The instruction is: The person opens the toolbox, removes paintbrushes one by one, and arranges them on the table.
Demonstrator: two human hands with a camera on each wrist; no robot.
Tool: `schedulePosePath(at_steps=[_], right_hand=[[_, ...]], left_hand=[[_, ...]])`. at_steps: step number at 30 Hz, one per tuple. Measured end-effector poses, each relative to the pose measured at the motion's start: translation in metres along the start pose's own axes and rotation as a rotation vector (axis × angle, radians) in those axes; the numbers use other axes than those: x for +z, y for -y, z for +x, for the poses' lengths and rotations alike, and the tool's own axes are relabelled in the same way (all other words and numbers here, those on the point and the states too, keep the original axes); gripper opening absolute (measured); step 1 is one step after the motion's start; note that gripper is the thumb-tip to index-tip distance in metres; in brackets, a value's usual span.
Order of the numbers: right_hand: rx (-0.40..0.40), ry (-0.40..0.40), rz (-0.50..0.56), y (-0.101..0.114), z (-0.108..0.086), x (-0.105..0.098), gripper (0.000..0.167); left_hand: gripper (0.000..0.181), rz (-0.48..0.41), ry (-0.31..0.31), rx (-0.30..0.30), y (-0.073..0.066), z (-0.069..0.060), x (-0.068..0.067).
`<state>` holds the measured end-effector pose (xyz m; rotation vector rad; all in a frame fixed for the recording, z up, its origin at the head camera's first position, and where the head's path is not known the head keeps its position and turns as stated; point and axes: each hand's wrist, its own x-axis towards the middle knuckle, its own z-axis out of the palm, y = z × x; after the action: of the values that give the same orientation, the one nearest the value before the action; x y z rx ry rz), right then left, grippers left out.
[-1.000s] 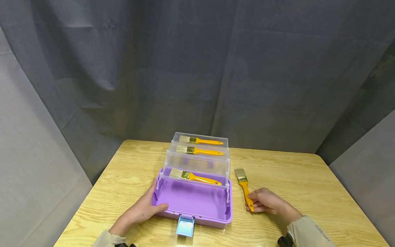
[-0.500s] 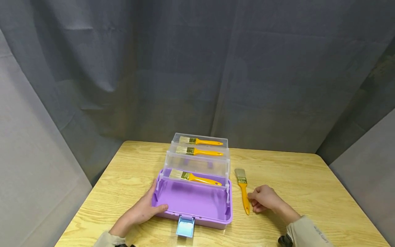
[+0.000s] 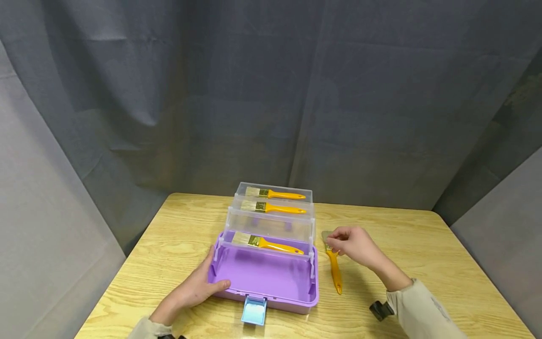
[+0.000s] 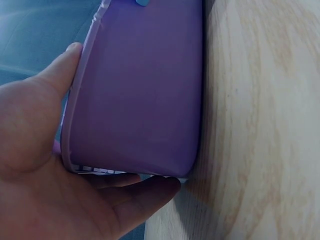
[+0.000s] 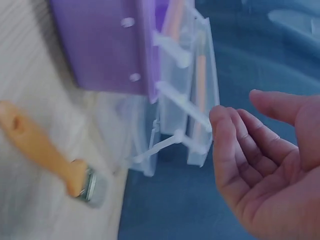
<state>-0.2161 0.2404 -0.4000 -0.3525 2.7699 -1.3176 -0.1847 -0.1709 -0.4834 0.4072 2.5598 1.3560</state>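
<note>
A purple toolbox (image 3: pixel 262 273) stands with its lid part swung up and its clear trays (image 3: pixel 271 223) fanned out in steps. My left hand (image 3: pixel 192 286) grips its front left corner, the thumb at the rim and the fingers along the side; the left wrist view shows this hand (image 4: pixel 45 145) up close. On the table right of the box lies a loose paintbrush (image 3: pixel 335 273) with a yellow handle. Over its bristle end hovers my right hand (image 3: pixel 355 245), partly covering it. In the right wrist view that hand (image 5: pixel 265 160) has loosely bent fingers, thumb apart, holding nothing.
Three more yellow-handled paintbrushes lie in the trays: a rear one (image 3: pixel 285 195), a middle one (image 3: pixel 283 209) and a front one (image 3: pixel 275 245). A pale blue latch (image 3: pixel 254 311) hangs at the box front. Behind the wooden table (image 3: pixel 406 235) hangs a dark curtain (image 3: pixel 254 94).
My right hand let go of the loose paintbrush's handle, then rose and moved away from me to above its bristle end. The paintbrush turned slightly straighter. My left hand stayed on the toolbox.
</note>
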Motion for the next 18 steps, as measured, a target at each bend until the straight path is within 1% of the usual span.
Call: schedulePosePath(at_steps=[4, 7, 11, 14, 18], right_hand=[[-0.026, 0.007, -0.013, 0.014, 0.006, 0.003, 0.021], [-0.070, 0.021, -0.039, 0.019, 0.010, 0.009, 0.021], [-0.151, 0.046, -0.096, 0.022, 0.016, 0.018, 0.019], [-0.209, 0.082, -0.131, 0.023, 0.021, 0.026, 0.016], [-0.262, 0.129, -0.163, 0.025, 0.030, 0.036, 0.012]], left_hand=[[0.107, 0.008, -0.002, 0.000, 0.000, 0.000, 0.000], [0.107, 0.004, -0.002, 0.006, 0.001, 0.001, 0.000], [0.107, -0.001, -0.001, 0.010, 0.000, 0.001, 0.000], [0.107, 0.000, 0.000, 0.011, -0.001, 0.001, 0.000], [0.107, 0.006, -0.008, 0.001, -0.003, 0.000, 0.001]])
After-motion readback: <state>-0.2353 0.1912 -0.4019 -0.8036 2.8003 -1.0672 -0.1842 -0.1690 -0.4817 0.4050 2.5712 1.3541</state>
